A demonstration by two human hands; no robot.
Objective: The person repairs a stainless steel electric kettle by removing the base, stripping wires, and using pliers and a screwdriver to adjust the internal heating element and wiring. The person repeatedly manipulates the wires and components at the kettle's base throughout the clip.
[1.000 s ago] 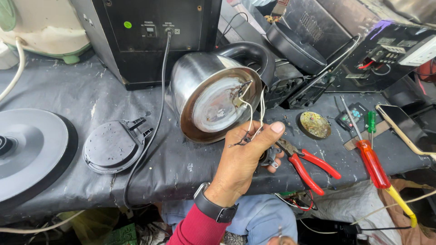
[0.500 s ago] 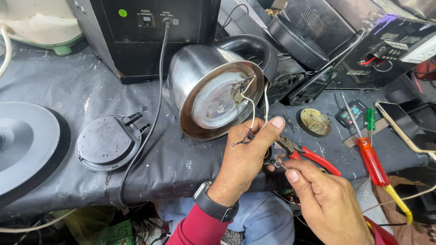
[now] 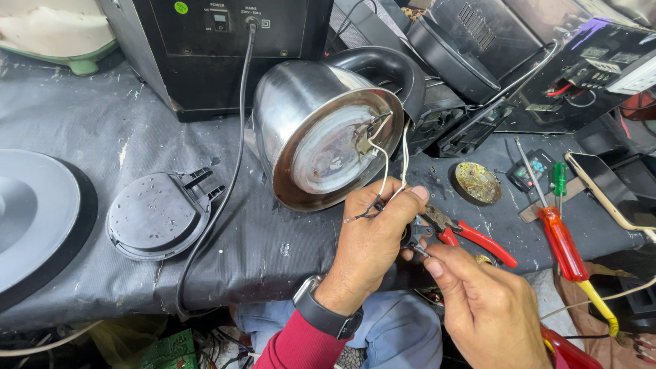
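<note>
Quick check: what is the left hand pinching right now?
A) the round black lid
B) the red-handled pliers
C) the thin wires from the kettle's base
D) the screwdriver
C: the left hand pinches the thin wires that run from the open base of the kettle; the pliers lie on the table beside it.

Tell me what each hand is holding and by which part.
The left hand pinches the kettle's white wires near their loose ends. The right hand touches a small dark part with its fingertips; whether it grips it cannot be told.
</note>
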